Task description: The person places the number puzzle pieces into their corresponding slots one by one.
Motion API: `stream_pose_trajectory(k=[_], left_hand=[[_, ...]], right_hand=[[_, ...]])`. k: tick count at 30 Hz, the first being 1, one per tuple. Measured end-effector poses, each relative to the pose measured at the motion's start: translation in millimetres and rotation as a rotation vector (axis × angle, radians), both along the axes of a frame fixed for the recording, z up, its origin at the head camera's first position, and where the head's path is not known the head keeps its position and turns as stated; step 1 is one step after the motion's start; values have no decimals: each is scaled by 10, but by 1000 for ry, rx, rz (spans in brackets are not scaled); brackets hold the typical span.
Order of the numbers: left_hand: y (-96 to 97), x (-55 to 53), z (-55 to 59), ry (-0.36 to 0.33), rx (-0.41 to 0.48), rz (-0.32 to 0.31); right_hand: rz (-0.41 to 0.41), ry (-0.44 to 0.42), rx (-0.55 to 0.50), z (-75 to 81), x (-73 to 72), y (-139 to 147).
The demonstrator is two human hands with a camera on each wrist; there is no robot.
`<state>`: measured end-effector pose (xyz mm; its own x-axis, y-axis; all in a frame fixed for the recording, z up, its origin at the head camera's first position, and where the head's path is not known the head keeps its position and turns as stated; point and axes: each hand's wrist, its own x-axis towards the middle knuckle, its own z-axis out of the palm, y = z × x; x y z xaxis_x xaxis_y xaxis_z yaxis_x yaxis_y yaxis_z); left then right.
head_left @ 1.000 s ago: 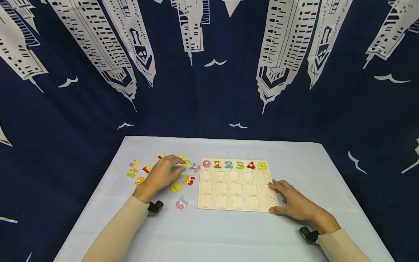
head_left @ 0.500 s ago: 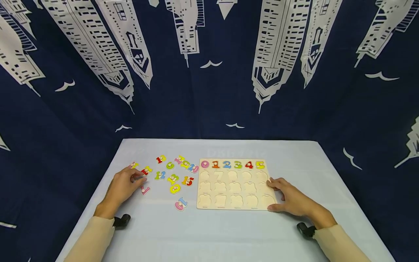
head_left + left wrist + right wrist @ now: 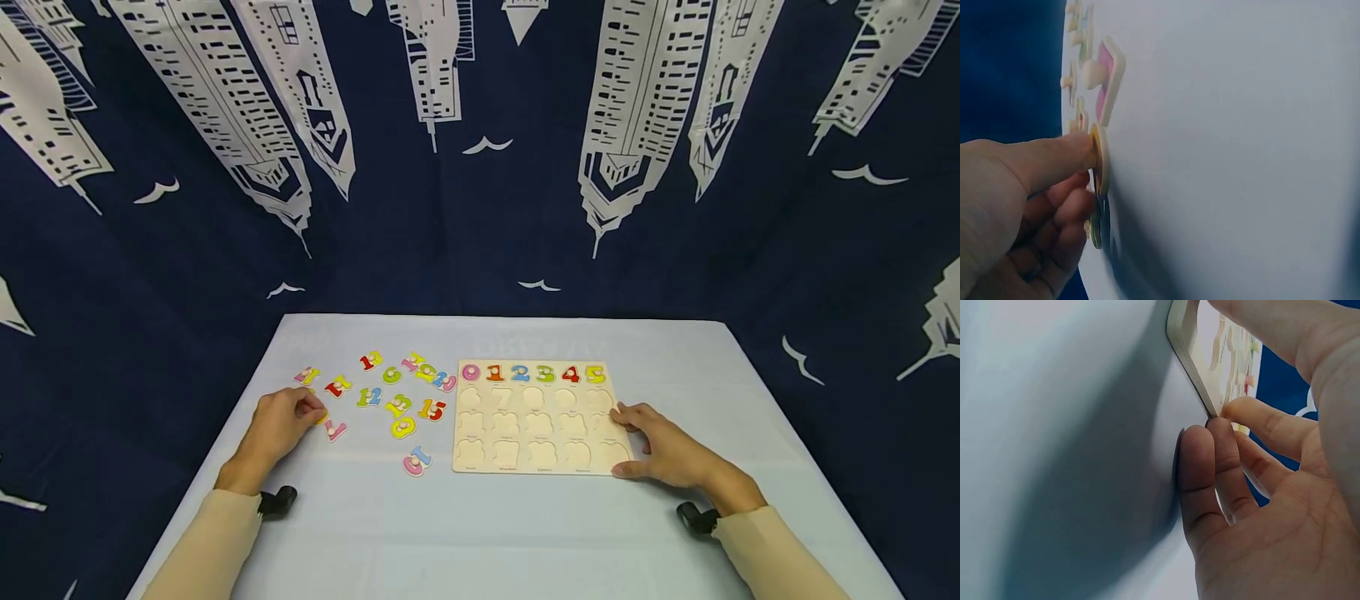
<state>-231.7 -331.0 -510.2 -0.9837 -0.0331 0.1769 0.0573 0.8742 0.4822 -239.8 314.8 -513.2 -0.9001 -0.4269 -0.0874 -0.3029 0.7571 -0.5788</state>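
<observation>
My left hand (image 3: 276,429) is at the left side of the table, its thumb and fingers pinching an orange number piece (image 3: 1099,153) by its peg. In the left wrist view that piece stands close over the white cloth, partly covered by the fingers. Beside it lies a pink number 7 piece (image 3: 335,430). My right hand (image 3: 671,450) rests at the right edge of the wooden number board (image 3: 487,464), thumb at the near corner and fingertips along the edge. The board's top row holds coloured numbers 0 to 5, such as a red 4 (image 3: 571,374); the lower rows show bare recesses.
Several loose number pieces lie left of the board, among them a red 15 (image 3: 432,409), a yellow piece (image 3: 403,427) and a pink-and-blue piece (image 3: 417,461) nearer the front. A white cloth covers the table (image 3: 525,533). A dark blue printed curtain (image 3: 465,225) hangs behind.
My left hand has moved left, away from the pieces beside the board, and come down on the orange piece. A pink 7 now lies beside it. The right hand stays at the board.
</observation>
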Motion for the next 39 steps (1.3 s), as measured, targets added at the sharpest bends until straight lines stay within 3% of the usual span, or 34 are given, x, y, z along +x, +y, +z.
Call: stream_pose_trajectory(k=[5, 12, 18, 25, 31, 39], left_hand=[[-5, 5, -22, 10, 30, -52], [-28, 29, -58, -2, 0, -14], [70, -1, -2, 15, 18, -20], [415, -95, 120, 69, 27, -71], [793, -221, 128, 109, 46, -154], [1349, -373, 101, 53, 82, -250]], right_hand=[[2, 5, 12, 4, -9, -4], [9, -2, 14, 0, -13, -18], [10, 12, 17, 6, -15, -24], [9, 7, 21, -1, -14, -18], [7, 5, 16, -8, -12, -10], [5, -5, 19, -26, -13, -4]])
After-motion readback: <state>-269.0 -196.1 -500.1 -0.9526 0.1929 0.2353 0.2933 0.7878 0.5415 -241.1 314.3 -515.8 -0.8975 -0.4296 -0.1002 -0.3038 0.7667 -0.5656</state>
